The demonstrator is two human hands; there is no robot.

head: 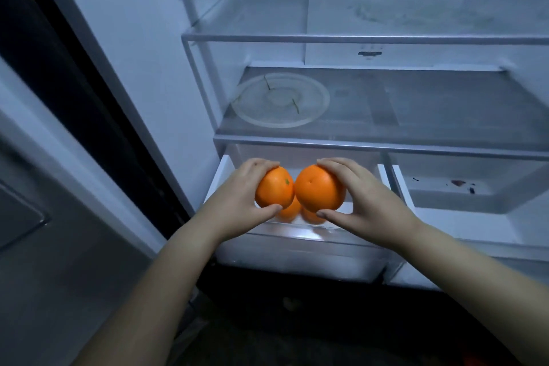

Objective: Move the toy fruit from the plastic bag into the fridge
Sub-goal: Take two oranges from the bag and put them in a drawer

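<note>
My left hand [240, 196] grips a toy orange [274, 187] with a small green stem mark. My right hand [365, 199] grips a second, slightly larger toy orange [318, 187]. The two oranges touch side by side above the pulled-out left fridge drawer [297, 249]. Two more orange fruits [289, 211] lie inside that drawer, partly hidden beneath the held ones. The plastic bag is not in view.
The fridge stands open. A glass shelf [416, 116] above the drawer carries a round clear glass plate [280, 99]. A higher glass shelf [371, 13] sits above. The right drawer [463, 193] has dark stains. The fridge door [53, 187] is at my left.
</note>
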